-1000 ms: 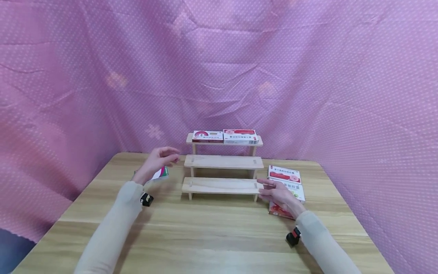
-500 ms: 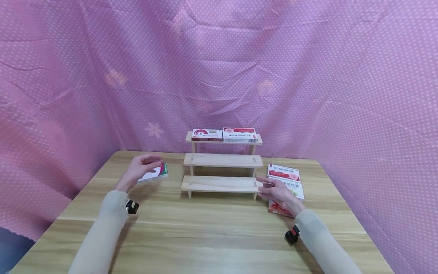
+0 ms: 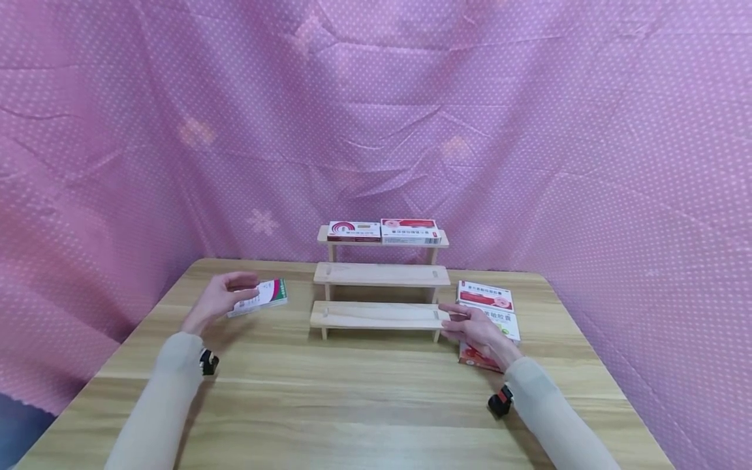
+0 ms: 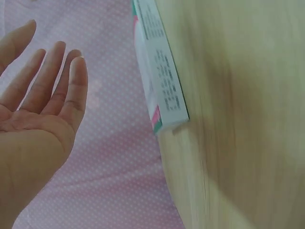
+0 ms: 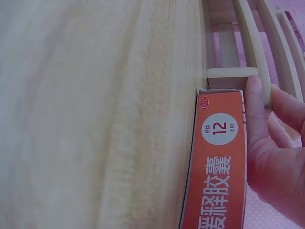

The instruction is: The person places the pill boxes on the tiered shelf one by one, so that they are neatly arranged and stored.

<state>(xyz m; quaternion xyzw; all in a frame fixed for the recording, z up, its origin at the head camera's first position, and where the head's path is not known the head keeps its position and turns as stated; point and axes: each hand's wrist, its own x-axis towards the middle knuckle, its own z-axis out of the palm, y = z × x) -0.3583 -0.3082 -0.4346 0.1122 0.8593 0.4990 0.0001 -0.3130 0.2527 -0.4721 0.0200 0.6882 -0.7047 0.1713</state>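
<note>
A three-tier wooden display shelf stands mid-table. My right hand pinches the right end of its lowest tier, the thumb by the leg and fingers over the board in the right wrist view. My left hand hovers at the near left side of a white, pink and green medicine box, holding nothing. In the left wrist view its fingers are spread and apart from the box. Under and beside my right hand lie an orange-red medicine box, a white-green one and a white-red one.
Two medicine boxes lie side by side on the top tier: a white one with pink arcs and a red-and-white one. A pink dotted curtain hangs behind and around the wooden table.
My left hand has moved left and toward me, from beside the middle tier to the medicine box, uncovering more of that box. The right hand has stayed at the shelf's end.
</note>
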